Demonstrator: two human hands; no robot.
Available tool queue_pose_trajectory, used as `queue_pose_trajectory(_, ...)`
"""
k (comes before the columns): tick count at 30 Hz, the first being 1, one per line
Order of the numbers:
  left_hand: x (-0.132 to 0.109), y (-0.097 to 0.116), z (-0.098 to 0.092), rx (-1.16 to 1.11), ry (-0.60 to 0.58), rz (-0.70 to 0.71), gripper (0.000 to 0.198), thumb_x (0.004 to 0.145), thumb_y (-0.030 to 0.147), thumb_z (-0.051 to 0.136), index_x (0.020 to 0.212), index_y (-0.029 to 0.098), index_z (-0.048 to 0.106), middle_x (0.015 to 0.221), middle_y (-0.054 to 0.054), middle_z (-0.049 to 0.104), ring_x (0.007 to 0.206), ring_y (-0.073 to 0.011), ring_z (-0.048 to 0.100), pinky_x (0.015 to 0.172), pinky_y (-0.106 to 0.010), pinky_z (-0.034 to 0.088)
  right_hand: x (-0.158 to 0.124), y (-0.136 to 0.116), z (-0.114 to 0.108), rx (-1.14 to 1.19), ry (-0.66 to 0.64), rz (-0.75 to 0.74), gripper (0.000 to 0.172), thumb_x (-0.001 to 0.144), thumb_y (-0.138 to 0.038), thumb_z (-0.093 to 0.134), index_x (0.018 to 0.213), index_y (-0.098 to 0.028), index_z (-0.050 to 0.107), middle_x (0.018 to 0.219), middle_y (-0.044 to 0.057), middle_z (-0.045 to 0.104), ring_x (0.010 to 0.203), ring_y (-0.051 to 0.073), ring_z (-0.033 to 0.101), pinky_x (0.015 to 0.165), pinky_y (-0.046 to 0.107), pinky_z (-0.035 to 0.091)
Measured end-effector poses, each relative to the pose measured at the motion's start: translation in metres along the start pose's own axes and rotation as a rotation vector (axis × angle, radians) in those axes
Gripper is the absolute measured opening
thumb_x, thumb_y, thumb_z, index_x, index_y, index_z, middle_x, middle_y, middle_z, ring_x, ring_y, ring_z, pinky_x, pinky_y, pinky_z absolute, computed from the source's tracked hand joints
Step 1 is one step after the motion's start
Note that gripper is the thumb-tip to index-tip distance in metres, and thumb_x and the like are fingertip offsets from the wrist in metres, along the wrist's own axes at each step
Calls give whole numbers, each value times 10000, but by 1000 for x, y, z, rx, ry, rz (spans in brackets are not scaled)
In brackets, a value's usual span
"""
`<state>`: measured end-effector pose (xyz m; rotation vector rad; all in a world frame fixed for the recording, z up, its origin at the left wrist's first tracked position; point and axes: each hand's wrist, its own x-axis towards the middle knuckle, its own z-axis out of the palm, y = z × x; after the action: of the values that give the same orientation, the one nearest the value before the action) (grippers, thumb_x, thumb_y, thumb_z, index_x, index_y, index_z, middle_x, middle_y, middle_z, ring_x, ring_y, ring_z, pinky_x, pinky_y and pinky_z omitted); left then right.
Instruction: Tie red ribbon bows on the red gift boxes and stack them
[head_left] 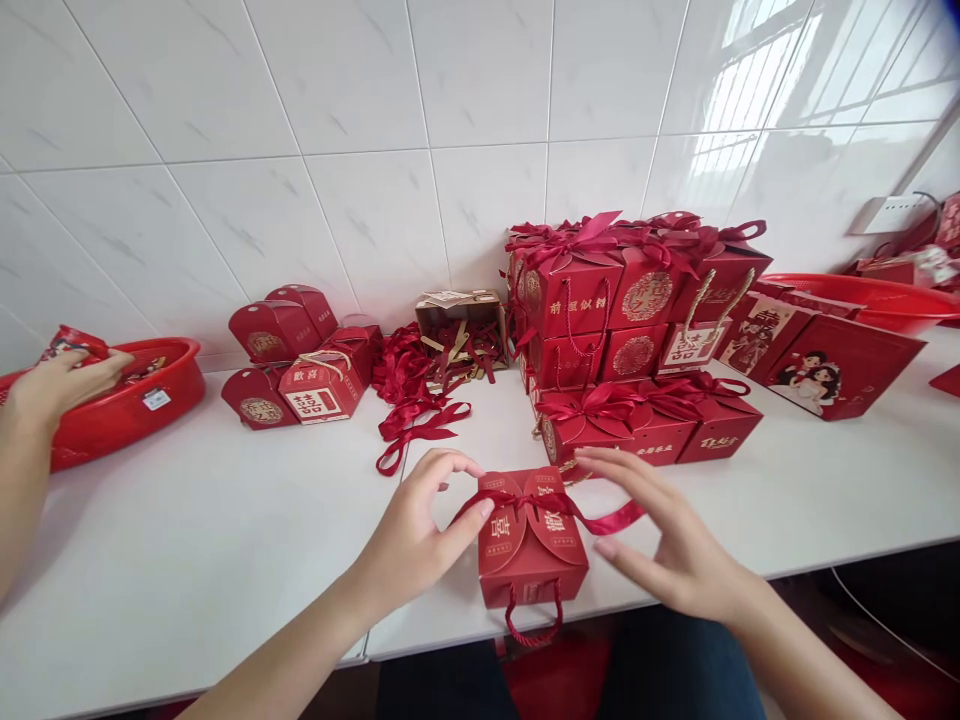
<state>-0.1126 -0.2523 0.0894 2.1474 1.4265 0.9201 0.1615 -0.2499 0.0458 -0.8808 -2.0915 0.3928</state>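
A red gift box [534, 560] with gold characters stands at the table's front edge, its cord handle hanging over the edge. Across its petal-folded top runs a dark red ribbon [611, 520], knotted in the middle with loose tails to both sides. My left hand [420, 525] curves round the box's left side, fingers apart, the thumb tip at the ribbon's left part. Whether it presses on the box I cannot tell. My right hand [667, 545] is spread open to the right of the box, close to the ribbon's right tail, and grips nothing.
Stacked ribboned boxes [637, 310] stand behind to the right, beside picture-printed bags [847, 365]. Loose ribbons [409, 385] and an open carton [461, 330] lie at the back, near more boxes [315, 390]. Another person's hand [75, 380] holds a red packet over a red basin [142, 415].
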Motion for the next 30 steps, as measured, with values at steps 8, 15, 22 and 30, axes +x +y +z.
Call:
queue_pose_trajectory(8,6,2,8,-14,-67,1,178,821,228,587,992,240,538,1041,-19,593,1011,-187,551,914,-350,453,29,-10,27,192,-206,-53,750,787,-249,666,1423,-265,270,1356,102,451,1246,232,457,1039,368,411)
queue_pose_trajectory(15,4,1,12,-85,-77,-35,170,817,227,584,974,247,521,1033,-12,572,1014,-181,550,910,-348,474,30,-12,32,268,-142,-24,652,767,-171,637,1333,-261,324,1226,73,506,1112,200,529,965,315,454)
queue_pose_trajectory(22,3,-9,21,-164,-16,-232,396,777,359,647,1093,257,432,1215,-66,462,1047,-217,547,740,-316,525,21,-16,32,186,-324,49,741,936,-319,488,1496,-284,4,1562,99,168,1461,257,39,1159,497,218)
queue_pose_trajectory(30,0,-8,19,-239,-233,-343,380,863,529,484,686,203,397,667,42,436,614,-123,435,568,-236,368,1,-22,28,282,-64,501,573,922,-473,483,1407,-280,247,1292,124,492,976,208,617,855,387,541)
